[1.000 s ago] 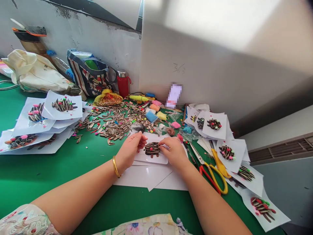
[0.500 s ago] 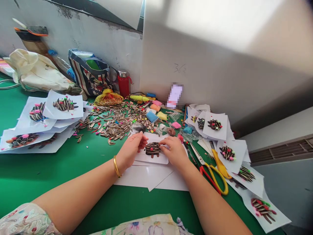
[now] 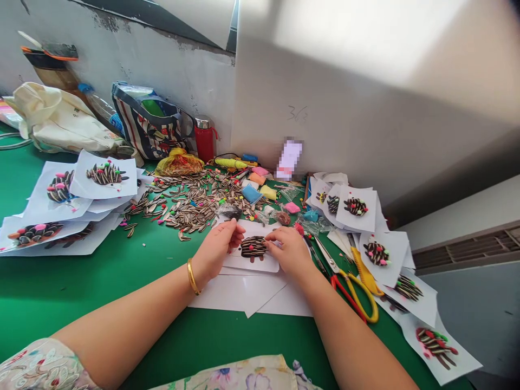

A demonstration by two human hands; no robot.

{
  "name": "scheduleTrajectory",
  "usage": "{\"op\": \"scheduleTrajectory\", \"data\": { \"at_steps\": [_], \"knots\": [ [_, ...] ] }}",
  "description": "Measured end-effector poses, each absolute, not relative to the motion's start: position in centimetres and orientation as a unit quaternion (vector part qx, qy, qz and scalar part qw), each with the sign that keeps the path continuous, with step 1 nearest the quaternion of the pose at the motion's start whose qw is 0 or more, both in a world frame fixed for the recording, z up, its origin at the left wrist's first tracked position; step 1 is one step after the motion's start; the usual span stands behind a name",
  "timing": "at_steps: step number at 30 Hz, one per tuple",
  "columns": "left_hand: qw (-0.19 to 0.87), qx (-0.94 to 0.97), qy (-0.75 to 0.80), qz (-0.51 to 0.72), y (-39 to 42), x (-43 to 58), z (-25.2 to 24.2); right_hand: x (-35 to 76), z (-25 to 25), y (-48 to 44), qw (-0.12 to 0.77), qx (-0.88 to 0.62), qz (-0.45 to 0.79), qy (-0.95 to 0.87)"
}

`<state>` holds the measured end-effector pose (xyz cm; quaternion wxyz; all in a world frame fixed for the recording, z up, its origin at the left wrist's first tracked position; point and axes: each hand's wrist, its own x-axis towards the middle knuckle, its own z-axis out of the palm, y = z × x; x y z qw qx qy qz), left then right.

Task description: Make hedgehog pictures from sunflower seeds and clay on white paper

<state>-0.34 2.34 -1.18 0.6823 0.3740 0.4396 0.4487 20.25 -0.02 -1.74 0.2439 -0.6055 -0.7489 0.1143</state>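
Note:
In the middle of the table lies a white card (image 3: pixel 238 260) bearing a hedgehog-like figure (image 3: pixel 252 248) of striped sunflower seeds on dark clay, with a small red ball on it. My left hand (image 3: pixel 219 246) rests at the card's left side, fingers curled in beside the figure; anything between them is hidden. On the other side, my right hand (image 3: pixel 290 250) has thumb and forefinger drawn together at the figure's right edge. What the fingertips pinch there, if anything, is too small to make out. Under the card are more white sheets (image 3: pixel 227 292).
Loose sunflower seeds (image 3: pixel 190 208) spread behind my hands, near coloured clay pieces (image 3: pixel 268 193). Scissors (image 3: pixel 345 276) with yellow and red handles and a yellow comb-like tool (image 3: pixel 365 273) lie right. Finished-looking seed cards stack left (image 3: pixel 87 187) and right (image 3: pixel 368 216). A red flask (image 3: pixel 205 142) stands behind.

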Motion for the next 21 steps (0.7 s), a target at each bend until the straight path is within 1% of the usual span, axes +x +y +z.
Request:
{"op": "scheduleTrajectory", "data": {
  "at_steps": [2,5,7,10,13,17,21],
  "knots": [
    [0.684,0.374,0.438,0.447,2.3,-0.4,-1.2,21.5,-1.3,0.1,0.249,-0.613,0.099,-0.743],
    [0.684,0.375,0.439,0.447,2.4,-0.4,-1.2,23.9,-0.9,0.3,0.242,-0.669,0.024,-0.703],
    [0.682,0.377,0.438,0.449,2.4,-0.4,-1.2,25.4,-0.9,0.3,0.212,-0.698,-0.017,-0.683],
    [0.678,0.381,0.438,0.451,2.4,-0.4,-1.3,26.5,-1.5,0.3,0.151,-0.702,-0.035,-0.695],
    [0.672,0.387,0.441,0.453,2.4,-0.4,-1.3,26.3,-1.8,0.3,0.132,-0.701,-0.045,-0.700],
    [0.637,0.451,0.431,0.453,2.1,-0.4,-1.1,24.8,-0.7,0.1,0.184,-0.692,-0.035,-0.697],
    [0.520,0.612,0.383,0.456,1.2,-0.4,-0.3,21.9,1.2,-1.2,0.267,-0.598,0.078,-0.752]
  ]
}}
